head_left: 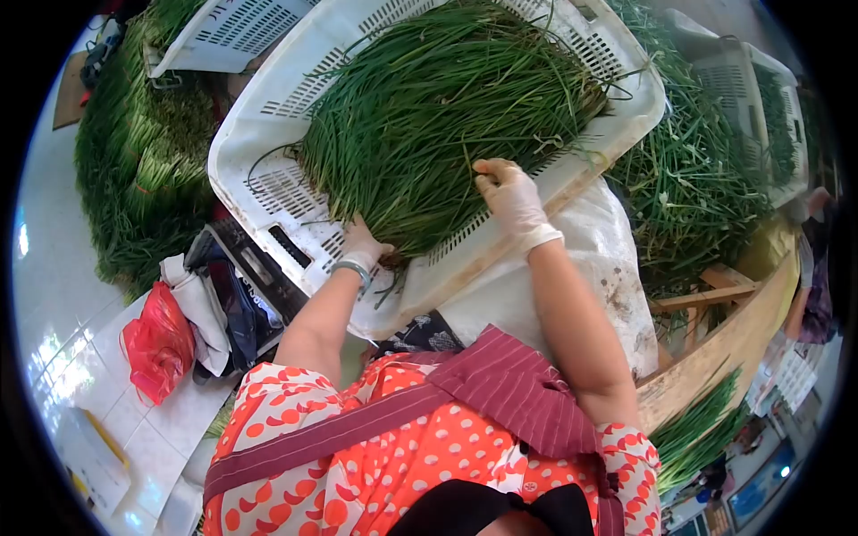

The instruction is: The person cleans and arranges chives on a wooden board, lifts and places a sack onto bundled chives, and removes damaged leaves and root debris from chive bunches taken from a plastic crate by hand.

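Observation:
A large white plastic basket (268, 114) with slotted walls holds a thick heap of long green stalks (438, 116). My left hand (362, 246), in a thin pale glove, is at the basket's near left corner, its fingers spread against the stalk ends. My right hand (511, 198), gloved as well, is over the near right part of the heap. Its thumb and forefinger are pressed together at the edge of the stalks; whatever is between them is too small to name.
Bundled greens (134, 188) lie on the left floor, near a red plastic bag (159, 344) and a black crate (255, 277). More greens (688, 179) are heaped at right, above a wooden board (715, 344). A white cloth (594, 259) hangs below the basket. Another person's arm (798, 299) shows far right.

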Available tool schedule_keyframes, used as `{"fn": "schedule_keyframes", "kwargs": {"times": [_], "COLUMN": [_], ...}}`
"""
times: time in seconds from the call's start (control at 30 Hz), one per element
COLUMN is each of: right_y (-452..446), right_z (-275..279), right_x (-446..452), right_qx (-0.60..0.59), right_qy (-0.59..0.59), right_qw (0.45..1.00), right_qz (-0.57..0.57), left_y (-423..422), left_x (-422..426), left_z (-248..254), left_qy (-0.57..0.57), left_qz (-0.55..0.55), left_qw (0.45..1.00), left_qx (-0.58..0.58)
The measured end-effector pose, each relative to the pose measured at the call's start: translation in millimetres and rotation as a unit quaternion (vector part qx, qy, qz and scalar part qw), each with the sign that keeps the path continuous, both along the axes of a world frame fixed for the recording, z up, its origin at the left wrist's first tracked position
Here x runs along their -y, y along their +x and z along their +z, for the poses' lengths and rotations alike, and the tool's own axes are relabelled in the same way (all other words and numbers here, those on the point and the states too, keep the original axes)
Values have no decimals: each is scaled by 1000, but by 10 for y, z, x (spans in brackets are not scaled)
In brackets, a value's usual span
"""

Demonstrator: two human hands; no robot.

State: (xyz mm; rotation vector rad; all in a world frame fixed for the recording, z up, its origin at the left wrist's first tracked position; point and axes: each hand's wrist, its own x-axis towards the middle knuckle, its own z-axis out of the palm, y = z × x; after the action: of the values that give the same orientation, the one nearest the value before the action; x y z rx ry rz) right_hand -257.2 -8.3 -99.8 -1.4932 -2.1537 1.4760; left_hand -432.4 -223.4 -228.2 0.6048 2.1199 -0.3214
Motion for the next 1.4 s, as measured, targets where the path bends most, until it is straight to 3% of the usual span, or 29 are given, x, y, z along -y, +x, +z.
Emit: {"fn": "schedule_keyframes", "kwargs": {"times": [0.03,0.07,0.17,0.33,0.43,0.47,0.5,0.57,0.7,0.87,0.93,0.97,1.03,1.07,1.17,1.23,1.4], "right_y": [69,131,142,128,116,113,103,78,120,79,63,64,57,49,59,52,96], "right_z": [-57,-258,-257,-378,-333,-332,-326,-253,-311,-200,-227,-242,-251,-249,-201,-210,-246], "right_x": [-11,-26,-122,-76,-106,-108,-107,-119,-89,-125,-123,-132,-137,-127,-123,-115,-103], "right_qx": [54,-60,-130,-35,5,16,27,39,4,41,38,48,59,74,101,105,79], "right_qy": [-41,-60,-147,-88,-93,-96,-99,-100,-117,-128,-127,-131,-134,-125,-119,-123,-106], "right_qw": [998,992,971,993,995,995,994,994,993,991,991,990,989,988,986,985,990], "right_qz": [-17,-91,-140,-66,-40,-32,-23,-4,-4,13,18,26,34,43,53,52,53], "left_y": [-86,-151,-191,-78,22,143,161,208,103,199,262,389,675,705,599,439,-128], "left_x": [34,40,-47,-5,-30,-92,-56,53,-4,50,33,8,-86,-37,-48,-117,-147], "left_z": [-78,-187,-203,-72,142,270,218,-47,-59,151,184,206,288,169,91,133,98], "left_qy": [34,44,16,96,61,7,5,69,80,184,133,132,85,129,148,109,98], "left_qz": [26,75,67,53,-2,-37,-35,-73,86,142,128,128,51,41,112,118,-35], "left_qw": [999,996,997,990,990,998,998,994,989,971,966,967,994,987,983,987,992], "left_qx": [5,21,35,93,128,53,53,-39,85,49,179,179,-53,-91,7,9,67]}}
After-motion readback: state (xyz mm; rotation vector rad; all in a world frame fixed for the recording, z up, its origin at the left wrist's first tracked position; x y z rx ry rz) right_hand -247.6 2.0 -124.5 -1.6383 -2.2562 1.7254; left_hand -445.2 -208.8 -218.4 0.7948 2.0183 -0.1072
